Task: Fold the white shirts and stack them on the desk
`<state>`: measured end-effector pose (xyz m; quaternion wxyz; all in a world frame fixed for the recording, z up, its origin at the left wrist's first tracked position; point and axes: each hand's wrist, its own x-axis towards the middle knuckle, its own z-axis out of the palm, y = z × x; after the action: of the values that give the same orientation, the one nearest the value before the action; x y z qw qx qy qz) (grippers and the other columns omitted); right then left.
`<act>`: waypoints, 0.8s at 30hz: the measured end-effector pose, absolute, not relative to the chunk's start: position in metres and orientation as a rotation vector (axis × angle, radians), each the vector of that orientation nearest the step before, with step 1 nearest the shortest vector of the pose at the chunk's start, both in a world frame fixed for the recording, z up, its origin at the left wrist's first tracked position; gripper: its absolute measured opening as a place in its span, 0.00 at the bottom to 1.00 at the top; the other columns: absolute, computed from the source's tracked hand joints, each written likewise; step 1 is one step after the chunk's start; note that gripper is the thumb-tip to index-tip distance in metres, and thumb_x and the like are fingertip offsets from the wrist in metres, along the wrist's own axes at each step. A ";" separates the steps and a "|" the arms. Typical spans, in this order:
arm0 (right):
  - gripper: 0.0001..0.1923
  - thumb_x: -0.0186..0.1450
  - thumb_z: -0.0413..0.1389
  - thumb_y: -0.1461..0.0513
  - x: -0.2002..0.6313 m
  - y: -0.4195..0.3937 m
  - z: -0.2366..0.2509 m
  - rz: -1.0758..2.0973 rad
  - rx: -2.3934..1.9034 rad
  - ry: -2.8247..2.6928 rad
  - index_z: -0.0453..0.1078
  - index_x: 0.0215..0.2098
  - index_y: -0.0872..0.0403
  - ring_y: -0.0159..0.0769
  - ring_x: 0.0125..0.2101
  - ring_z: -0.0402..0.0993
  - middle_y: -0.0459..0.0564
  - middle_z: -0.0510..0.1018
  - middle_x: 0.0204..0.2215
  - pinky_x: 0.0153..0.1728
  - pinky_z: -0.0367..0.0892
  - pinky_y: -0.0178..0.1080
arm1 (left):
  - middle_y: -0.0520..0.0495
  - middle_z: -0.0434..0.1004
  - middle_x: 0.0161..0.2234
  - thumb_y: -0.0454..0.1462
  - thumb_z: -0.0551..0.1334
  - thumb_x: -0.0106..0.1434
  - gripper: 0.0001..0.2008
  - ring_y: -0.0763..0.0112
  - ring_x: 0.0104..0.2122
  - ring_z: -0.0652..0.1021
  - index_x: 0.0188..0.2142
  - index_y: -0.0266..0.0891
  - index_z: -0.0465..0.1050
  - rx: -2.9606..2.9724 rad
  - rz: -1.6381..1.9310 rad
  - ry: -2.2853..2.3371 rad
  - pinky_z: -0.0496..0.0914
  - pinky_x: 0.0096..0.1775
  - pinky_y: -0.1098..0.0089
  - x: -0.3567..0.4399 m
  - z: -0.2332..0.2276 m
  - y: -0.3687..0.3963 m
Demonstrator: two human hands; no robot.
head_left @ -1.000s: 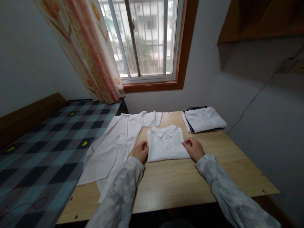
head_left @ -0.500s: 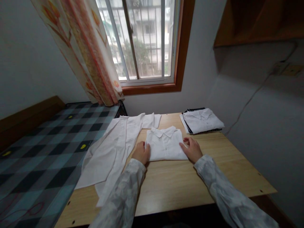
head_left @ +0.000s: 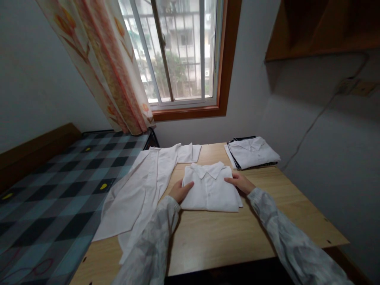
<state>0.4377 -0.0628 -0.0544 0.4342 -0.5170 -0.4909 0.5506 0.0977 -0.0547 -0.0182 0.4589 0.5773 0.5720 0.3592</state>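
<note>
A folded white collared shirt [head_left: 211,189] lies in the middle of the wooden table [head_left: 237,237], collar towards the window. My left hand [head_left: 183,190] grips its left edge, thumb on top and fingers under the fabric. At the right edge, my right hand [head_left: 241,183] holds the shirt the same way. The shirt's near edge looks raised a little off the table.
A white shirt [head_left: 139,190] lies spread out on the table's left side, hanging over the edge. A stack of folded shirts [head_left: 252,152] sits at the far right corner. A bed with a checked cover [head_left: 59,186] stands to the left, a curtain [head_left: 103,63] and window behind.
Both hands have slid from beside the folded shirt onto its edges and taken hold of it. The shirt has shifted slightly towards me and its near edge has come up.
</note>
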 end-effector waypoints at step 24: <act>0.36 0.60 0.68 0.36 0.588 0.015 0.063 0.718 -1.195 -1.338 0.76 0.55 0.48 0.45 0.39 0.84 0.52 0.87 0.44 0.40 0.81 0.44 | 0.56 0.72 0.26 0.51 0.55 0.75 0.16 0.67 0.27 0.75 0.49 0.43 0.70 1.956 0.882 1.452 0.61 0.32 0.68 0.123 -0.031 -0.063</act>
<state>0.5880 0.0152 0.0631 0.5685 -0.5089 -0.5695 0.3057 0.1229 -0.0626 -0.0305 0.2720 0.7265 0.5394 0.3275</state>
